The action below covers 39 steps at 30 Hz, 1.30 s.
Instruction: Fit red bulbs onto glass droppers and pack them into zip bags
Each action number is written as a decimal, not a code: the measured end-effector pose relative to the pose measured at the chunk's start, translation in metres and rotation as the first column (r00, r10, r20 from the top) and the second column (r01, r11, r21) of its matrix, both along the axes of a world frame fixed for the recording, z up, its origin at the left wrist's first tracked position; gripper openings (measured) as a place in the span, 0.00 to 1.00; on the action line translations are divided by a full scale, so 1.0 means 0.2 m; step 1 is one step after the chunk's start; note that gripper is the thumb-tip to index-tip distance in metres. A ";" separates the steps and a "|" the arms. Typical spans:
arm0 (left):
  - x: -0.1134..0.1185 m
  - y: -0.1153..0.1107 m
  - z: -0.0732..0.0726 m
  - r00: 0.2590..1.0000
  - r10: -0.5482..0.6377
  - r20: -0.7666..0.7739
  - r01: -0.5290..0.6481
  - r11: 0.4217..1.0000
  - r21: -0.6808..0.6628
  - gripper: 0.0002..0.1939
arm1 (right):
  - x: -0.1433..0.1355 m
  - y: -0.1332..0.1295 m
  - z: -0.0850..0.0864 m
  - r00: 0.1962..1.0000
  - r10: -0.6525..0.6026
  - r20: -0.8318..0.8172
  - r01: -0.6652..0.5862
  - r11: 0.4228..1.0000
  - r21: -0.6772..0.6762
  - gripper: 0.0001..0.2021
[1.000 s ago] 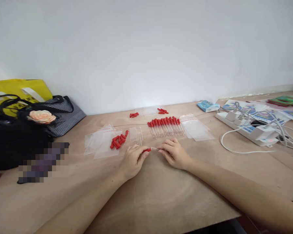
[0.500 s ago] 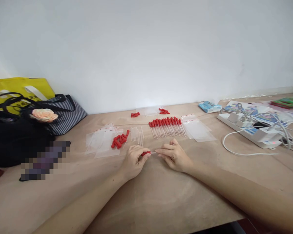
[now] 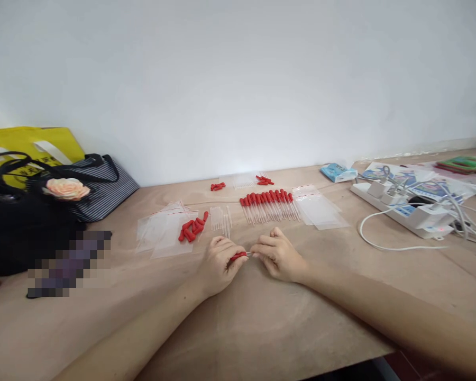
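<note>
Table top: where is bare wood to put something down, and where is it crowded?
Bare wood of the table lies near the front edge, between the two forearms, and between the right hand and the white cable. Crowded: beyond the left hand, with red bulbs, assembled droppers and zip bags.

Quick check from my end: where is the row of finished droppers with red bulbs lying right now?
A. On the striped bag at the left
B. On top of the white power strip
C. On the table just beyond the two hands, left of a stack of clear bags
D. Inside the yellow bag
C: the row of finished droppers lies on the table beyond the left hand and right hand, with the stack of clear bags to its right.
</note>
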<state>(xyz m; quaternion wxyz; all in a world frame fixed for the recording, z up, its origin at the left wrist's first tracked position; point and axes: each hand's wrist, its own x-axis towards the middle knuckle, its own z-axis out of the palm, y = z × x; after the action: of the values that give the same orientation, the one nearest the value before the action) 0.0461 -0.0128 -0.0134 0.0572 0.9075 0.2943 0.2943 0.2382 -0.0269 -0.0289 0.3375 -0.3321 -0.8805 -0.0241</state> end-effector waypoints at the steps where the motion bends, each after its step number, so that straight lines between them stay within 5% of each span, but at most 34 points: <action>1: 0.00 0.00 0.00 1.000 0.002 -0.001 -0.002 1.000 0.002 0.08 | 0.00 0.00 0.00 1.000 0.002 0.000 -0.002 1.000 -0.005 0.11; 7: 0.00 0.01 0.02 0.999 0.046 -0.027 -0.045 0.999 0.015 0.08 | 0.01 0.04 0.04 0.997 0.020 0.077 -0.016 0.999 -0.050 0.12; 15: -0.08 0.06 0.01 0.965 0.262 0.000 -0.262 0.965 0.024 0.09 | 0.06 0.04 0.04 0.974 -0.183 0.136 0.200 0.971 -0.129 0.10; 18: -0.09 0.06 0.00 0.943 0.332 -0.025 -0.333 0.941 -0.065 0.06 | 0.10 0.13 0.03 0.904 -0.426 -0.038 0.407 0.884 -0.231 0.11; 22: -0.08 0.06 0.00 0.962 0.241 -0.131 -0.258 0.956 -0.140 0.08 | 0.11 0.32 0.07 0.713 -0.690 -0.123 0.627 0.706 -0.328 0.11; 26: -0.08 0.06 0.01 0.960 0.239 -0.144 -0.261 0.952 -0.162 0.08 | 0.06 0.45 0.09 0.593 -0.801 -0.082 0.728 0.577 -0.371 0.10; 30: -0.08 0.05 0.01 0.962 0.229 -0.147 -0.254 0.950 -0.183 0.07 | 0.02 0.50 0.06 0.556 -0.831 -0.011 0.766 0.518 -0.381 0.09; 34: -0.08 0.06 0.02 0.963 0.224 -0.151 -0.250 0.949 -0.191 0.07 | 0.02 0.47 0.04 0.566 -0.824 -0.014 0.764 0.530 -0.367 0.09; 39: -0.08 0.06 0.02 0.965 0.213 -0.156 -0.242 0.950 -0.200 0.07 | -0.09 0.39 0.09 0.699 -0.715 0.030 0.675 0.645 -0.360 0.11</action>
<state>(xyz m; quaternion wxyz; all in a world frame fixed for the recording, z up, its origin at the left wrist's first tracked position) 0.0310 -0.0014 -0.0098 0.1020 0.8733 0.4305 0.2040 0.2202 0.0519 -0.0118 0.2886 -0.6987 -0.6543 0.0214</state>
